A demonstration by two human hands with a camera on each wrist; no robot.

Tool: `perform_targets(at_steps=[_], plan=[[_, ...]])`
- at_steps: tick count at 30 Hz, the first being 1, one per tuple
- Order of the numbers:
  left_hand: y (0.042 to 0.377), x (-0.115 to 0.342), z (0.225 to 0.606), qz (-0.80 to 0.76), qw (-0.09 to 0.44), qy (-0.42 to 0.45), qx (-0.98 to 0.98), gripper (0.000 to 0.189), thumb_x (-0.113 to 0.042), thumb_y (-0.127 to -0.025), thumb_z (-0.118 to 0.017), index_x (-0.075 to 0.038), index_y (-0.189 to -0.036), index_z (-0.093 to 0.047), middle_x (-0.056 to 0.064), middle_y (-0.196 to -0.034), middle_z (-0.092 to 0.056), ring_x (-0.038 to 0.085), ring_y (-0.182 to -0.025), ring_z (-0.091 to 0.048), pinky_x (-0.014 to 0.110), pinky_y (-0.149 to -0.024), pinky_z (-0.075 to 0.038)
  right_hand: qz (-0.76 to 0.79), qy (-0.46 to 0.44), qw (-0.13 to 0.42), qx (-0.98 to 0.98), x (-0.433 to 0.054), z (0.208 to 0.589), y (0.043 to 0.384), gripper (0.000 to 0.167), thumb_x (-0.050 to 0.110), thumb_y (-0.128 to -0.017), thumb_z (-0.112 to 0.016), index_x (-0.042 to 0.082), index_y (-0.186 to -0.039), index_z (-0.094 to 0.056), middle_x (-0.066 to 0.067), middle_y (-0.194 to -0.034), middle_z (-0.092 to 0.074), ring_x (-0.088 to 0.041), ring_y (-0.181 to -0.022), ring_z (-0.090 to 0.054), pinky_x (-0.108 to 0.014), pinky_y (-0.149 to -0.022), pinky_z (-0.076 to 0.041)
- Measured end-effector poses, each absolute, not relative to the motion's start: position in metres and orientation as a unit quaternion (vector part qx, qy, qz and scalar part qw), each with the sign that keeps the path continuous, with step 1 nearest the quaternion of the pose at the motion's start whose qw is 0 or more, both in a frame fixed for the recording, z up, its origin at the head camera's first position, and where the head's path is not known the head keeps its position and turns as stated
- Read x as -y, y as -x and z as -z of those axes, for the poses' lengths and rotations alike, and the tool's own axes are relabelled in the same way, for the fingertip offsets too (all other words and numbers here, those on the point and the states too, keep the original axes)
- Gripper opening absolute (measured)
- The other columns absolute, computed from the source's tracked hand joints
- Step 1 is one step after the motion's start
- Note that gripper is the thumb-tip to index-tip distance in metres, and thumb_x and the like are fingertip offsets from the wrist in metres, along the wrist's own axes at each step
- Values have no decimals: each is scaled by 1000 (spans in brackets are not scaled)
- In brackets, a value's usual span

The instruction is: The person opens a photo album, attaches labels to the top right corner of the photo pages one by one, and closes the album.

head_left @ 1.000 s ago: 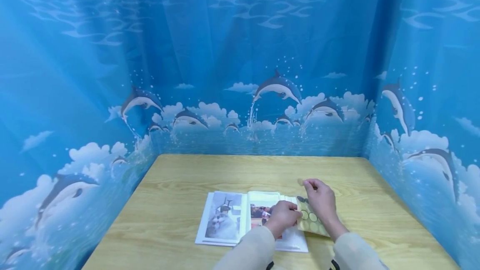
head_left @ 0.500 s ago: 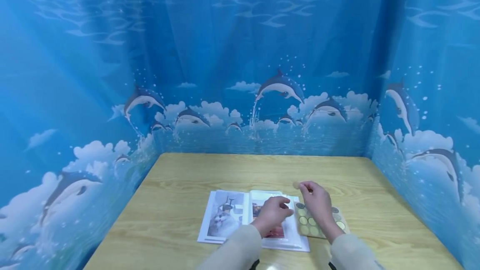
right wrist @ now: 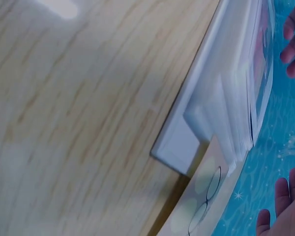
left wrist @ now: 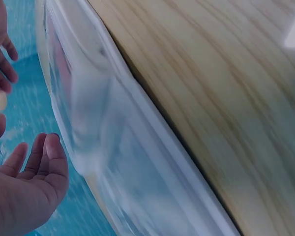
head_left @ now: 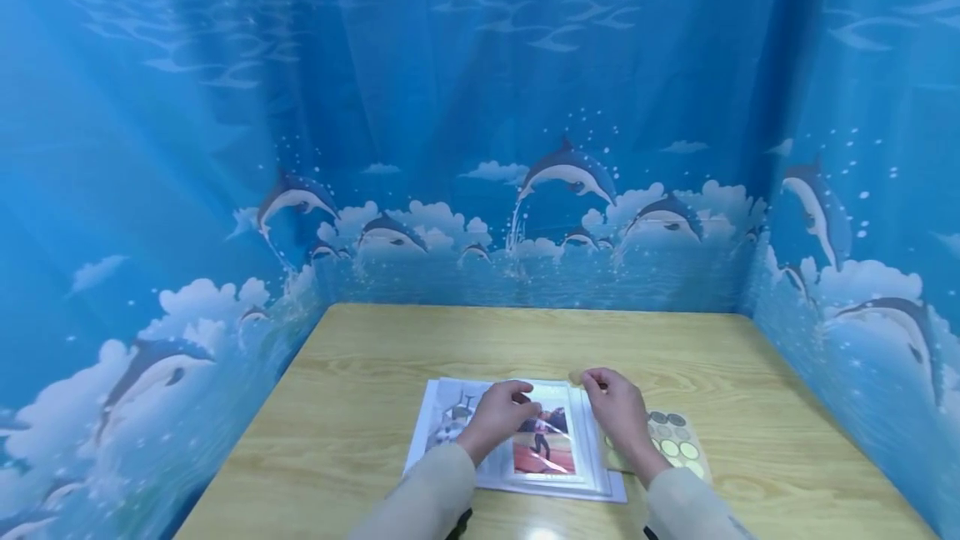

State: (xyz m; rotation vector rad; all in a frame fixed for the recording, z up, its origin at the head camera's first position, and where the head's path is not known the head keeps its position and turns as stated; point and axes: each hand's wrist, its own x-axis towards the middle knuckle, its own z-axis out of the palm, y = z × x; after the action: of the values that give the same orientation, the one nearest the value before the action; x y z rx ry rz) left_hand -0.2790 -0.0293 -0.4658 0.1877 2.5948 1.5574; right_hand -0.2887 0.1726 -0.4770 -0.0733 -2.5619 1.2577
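An album [head_left: 417, 440] lies spread on the wooden counter [head_left: 360, 357], a pale greyish photo [head_left: 444, 419] on its left page, partly covered by the left hand [head_left: 497, 417]. That hand is held over the album with fingers loosely bent and nothing in it. Right of it, the other page shows a photo [head_left: 551, 452] of a figure on a red floor, under shiny plastic. Next comes a round sticker [head_left: 576, 377], tan, pinched between the fingertips of the right hand [head_left: 618, 411] near the album's upper right corner. Farthest right, partly hidden by that forearm, a sheet [head_left: 699, 444] with rows of yellowish, grey and dark circles meets the album's edge.
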Motion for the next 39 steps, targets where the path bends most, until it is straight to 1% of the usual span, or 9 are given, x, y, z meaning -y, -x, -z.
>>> perform_targets(at_steps=[4, 6, 10, 14, 20, 23, 30, 34, 39], plan=[[280, 51, 466, -507, 49, -45, -859, 43, -21, -87, -75, -3, -125, -64, 6, -103, -66, 23, -94, -62, 41, -79, -57, -442, 21, 136, 886, -168, 477, 288, 23, 25, -99, -61, 6, -107, -71, -8, -101, -70, -21, -88, -63, -34, -72, -54], [281, 62, 469, -508, 39, -52, -859, 44, -18, -87, -75, 0, -124, -63, 8, -102, -66, 25, -94, -62, 41, -79, -57, -445, 20, 134, 885, -165, 477, 287, 23, 25, -99, -61, 6, -108, -71, -8, -102, -70, -22, -89, -63, -34, -73, -55], [284, 80, 474, -495, 26, -51, -867, 44, -18, -87, -74, 3, -124, -63, 8, -101, -66, 25, -95, -62, 42, -83, -56, -448, 18, 137, 883, -160, 476, 287, 21, 23, -98, -62, 6, -105, -72, -8, -101, -71, -23, -90, -63, -37, -76, -55], [285, 95, 478, -460, 17, -46, -887, 44, -20, -87, -75, 1, -125, -63, 12, -108, -67, 28, -101, -62, 48, -89, -54, -450, 13, 140, 882, -155, 477, 288, 19, 23, -97, -64, 7, -103, -72, -9, -101, -71, -24, -92, -64, -42, -81, -54], [277, 112, 485, -348, -40, -111, -930, 47, -17, -85, -77, 5, -123, -63, 22, -120, -64, 39, -114, -59, 55, -101, -46, -441, 12, 138, 887, -152, 483, 290, 18, 25, -98, -63, 10, -100, -72, -6, -100, -71, -22, -91, -63, -43, -81, -53], [272, 118, 489, -295, -56, -130, -945, 50, -19, -83, -78, 6, -123, -62, 25, -122, -61, 41, -116, -57, 56, -102, -44, -442, 12, 134, 887, -150, 484, 291, 18, 25, -98, -62, 11, -101, -72, -6, -100, -71, -22, -90, -63, -42, -81, -53], [263, 132, 500, -224, -26, -140, -964, 69, -37, -82, -79, 5, -132, -57, 30, -139, -49, 45, -128, -48, 58, -107, -39, -436, 3, 129, 891, -141, 484, 295, 18, 24, -97, -64, 9, -102, -73, -6, -99, -71, -23, -93, -64, -45, -85, -54], [259, 138, 504, -201, -15, -150, -968, 77, -45, -81, -78, 5, -135, -54, 30, -142, -46, 46, -130, -46, 59, -108, -38, -423, -9, 135, 896, -134, 483, 298, 17, 23, -96, -65, 9, -101, -74, -5, -95, -71, -22, -88, -64, -45, -82, -54], [255, 142, 506, -194, -5, -148, -970, 81, -47, -81, -78, 6, -136, -53, 31, -144, -44, 45, -132, -43, 60, -109, -36, -420, -10, 133, 898, -126, 482, 302, 16, 23, -96, -65, 10, -99, -74, -3, -93, -71, -20, -86, -63, -44, -82, -53]])
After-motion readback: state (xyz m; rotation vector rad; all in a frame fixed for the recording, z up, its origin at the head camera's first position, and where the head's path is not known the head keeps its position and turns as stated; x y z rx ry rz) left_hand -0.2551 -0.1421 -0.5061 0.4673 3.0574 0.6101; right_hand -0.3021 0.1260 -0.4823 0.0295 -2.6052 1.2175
